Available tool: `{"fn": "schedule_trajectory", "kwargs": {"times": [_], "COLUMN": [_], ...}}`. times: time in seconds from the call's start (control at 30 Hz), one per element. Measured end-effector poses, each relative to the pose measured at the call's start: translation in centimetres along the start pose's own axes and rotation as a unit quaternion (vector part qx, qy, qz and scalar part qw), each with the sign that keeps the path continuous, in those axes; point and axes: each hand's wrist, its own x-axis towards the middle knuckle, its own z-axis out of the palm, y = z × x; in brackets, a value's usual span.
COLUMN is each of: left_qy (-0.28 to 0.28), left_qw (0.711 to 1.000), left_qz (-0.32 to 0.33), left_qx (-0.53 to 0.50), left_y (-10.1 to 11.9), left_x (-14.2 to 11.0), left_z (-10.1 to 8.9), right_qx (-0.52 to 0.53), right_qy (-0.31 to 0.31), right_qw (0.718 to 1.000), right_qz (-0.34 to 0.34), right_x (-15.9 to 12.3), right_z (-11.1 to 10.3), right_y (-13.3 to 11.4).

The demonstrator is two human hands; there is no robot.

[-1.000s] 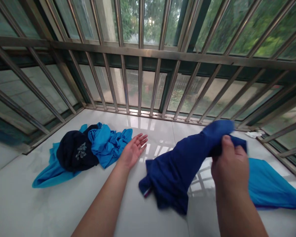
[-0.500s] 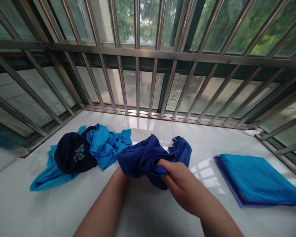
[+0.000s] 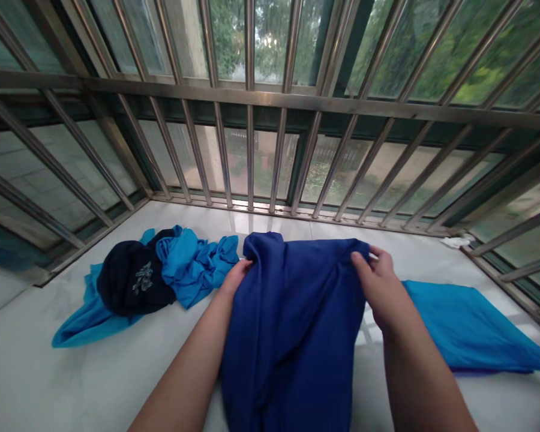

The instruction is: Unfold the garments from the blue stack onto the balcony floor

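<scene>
A navy-blue garment point(image 3: 306, 312) hangs stretched between my two hands, its lower part running out of the bottom of the view. My left hand point(image 3: 237, 275) is closed on its upper left side, where the cloth is bunched into a thick fold; most of those fingers are hidden behind the fabric. At the upper right corner my right hand point(image 3: 378, 279) pinches the cloth, thumb in front and fingers behind. Whether it is a shirt or another kind of garment I cannot tell.
On the left lies a crumpled heap with a black printed garment point(image 3: 135, 279) and bright blue cloth point(image 3: 198, 264). A folded blue stack point(image 3: 468, 324) lies on the right of the white tiled surface point(image 3: 90, 384). Metal bars point(image 3: 270, 99) and windows stand behind.
The navy garment was bunched up, with my right hand gripping it near the middle. Now it is spread out, and my right hand has moved up and right to its corner.
</scene>
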Motion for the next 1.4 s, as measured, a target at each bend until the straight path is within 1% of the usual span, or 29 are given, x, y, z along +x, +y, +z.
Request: {"fn": "schedule_trajectory", "kwargs": {"times": [0.03,0.07,0.13,0.17,0.2,0.23,0.27,0.3,0.37,0.43,0.5,0.57,0.63,0.7,0.73,0.77,0.83,0.87,0.9,0.93,0.97,1.0,1.03,1.07,1.13,1.2,1.27,1.33,1.4], "left_qy": [0.011,0.026,0.056,0.065,0.068,0.065,0.059,0.051,0.03,0.004,-0.02,-0.048,-0.075,-0.085,-0.085,-0.085,-0.101,-0.131,-0.178,-0.236,-0.297,-0.347,-0.379,-0.39,-0.371,-0.329,-0.259,-0.166,-0.101], "left_qw": [1.0,0.999,0.992,0.982,0.965,0.938,0.903,0.863,0.789,0.736,0.703,0.691,0.696,0.712,0.722,0.731,0.753,0.768,0.787,0.805,0.82,0.829,0.835,0.84,0.856,0.882,0.927,0.969,0.983], "left_qz": [0.011,0.032,0.106,0.153,0.2,0.246,0.284,0.31,0.322,0.302,0.283,0.273,0.269,0.275,0.281,0.287,0.288,0.276,0.253,0.22,0.182,0.144,0.111,0.086,0.064,0.06,0.072,0.106,0.146], "left_qx": [-0.005,-0.004,0.04,0.089,0.158,0.237,0.318,0.395,0.522,0.606,0.652,0.667,0.661,0.64,0.627,0.613,0.583,0.563,0.535,0.497,0.455,0.414,0.384,0.366,0.355,0.333,0.261,0.147,0.045], "left_y": [-0.2,-0.3,-0.5,-0.6,-0.6,-0.7,-0.7,-0.8,-1.1,-1.3,-1.4,-1.2,-1.0,-0.6,-0.5,-0.3,0.1,0.4,0.6,0.9,1.1,1.2,1.3,1.3,1.0,0.6,0.4,0.5,0.9], "left_x": [0.2,0.4,0.2,0.0,-0.3,-0.5,-0.8,-1.1,-1.5,-1.6,-1.6,-1.5,-1.3,-1.3,-1.3,-1.3,-1.5,-1.6,-1.8,-1.9,-2.2,-2.4,-2.6,-2.7,-3.0,-3.0,-2.9,-2.6,-2.4], "left_z": [0.4,0.7,1.0,1.1,1.1,1.0,1.0,1.0,1.0,1.1,1.2,1.2,1.2,1.1,1.1,1.1,1.2,1.2,1.3,1.4,1.5,1.6,1.7,1.7,1.8,1.7,1.5,1.3,1.3], "right_qx": [-0.097,-0.193,-0.337,-0.381,-0.409,-0.427,-0.442,-0.459,-0.497,-0.515,-0.508,-0.495,-0.495,-0.498,-0.494,-0.479,-0.413,-0.367,-0.319,-0.276,-0.242,-0.22,-0.208,-0.204,-0.207,-0.199,-0.171,-0.14,-0.119], "right_qy": [-0.028,-0.056,-0.128,-0.183,-0.246,-0.306,-0.349,-0.372,-0.374,-0.374,-0.395,-0.409,-0.407,-0.402,-0.4,-0.397,-0.391,-0.38,-0.364,-0.348,-0.332,-0.322,-0.319,-0.322,-0.328,-0.328,-0.317,-0.287,-0.245], "right_qw": [0.994,0.975,0.914,0.881,0.849,0.82,0.795,0.776,0.756,0.747,0.743,0.741,0.736,0.733,0.737,0.747,0.786,0.813,0.84,0.862,0.878,0.887,0.889,0.887,0.881,0.884,0.896,0.914,0.93], "right_qz": [-0.046,-0.096,-0.185,-0.213,-0.227,-0.23,-0.227,-0.22,-0.204,-0.192,-0.183,-0.195,-0.216,-0.23,-0.232,-0.235,-0.242,-0.245,-0.245,-0.245,-0.246,-0.249,-0.255,-0.262,-0.27,-0.267,-0.259,-0.252,-0.246], "right_x": [0.1,-0.2,-1.5,-2.3,-3.2,-4.0,-4.8,-5.3,-5.9,-6.0,-5.7,-5.5,-5.3,-5.3,-5.3,-5.3,-5.3,-5.4,-5.5,-5.8,-6.1,-6.5,-6.9,-7.2,-7.7,-7.7,-7.2,-6.4,-5.8], "right_z": [0.5,1.0,2.0,2.7,3.4,4.2,4.9,5.6,6.7,7.4,7.7,7.8,7.7,7.5,7.4,7.2,6.9,6.7,6.6,6.6,6.6,6.7,6.8,6.9,7.0,6.6,5.7,4.3,3.0], "right_y": [0.8,1.6,2.8,3.2,3.4,3.6,3.7,3.7,3.5,3.3,3.3,3.4,3.7,4.0,4.0,4.0,3.5,3.2,2.8,2.3,1.9,1.6,1.3,1.0,0.7,0.4,-0.2,-1.0,-1.8]}}
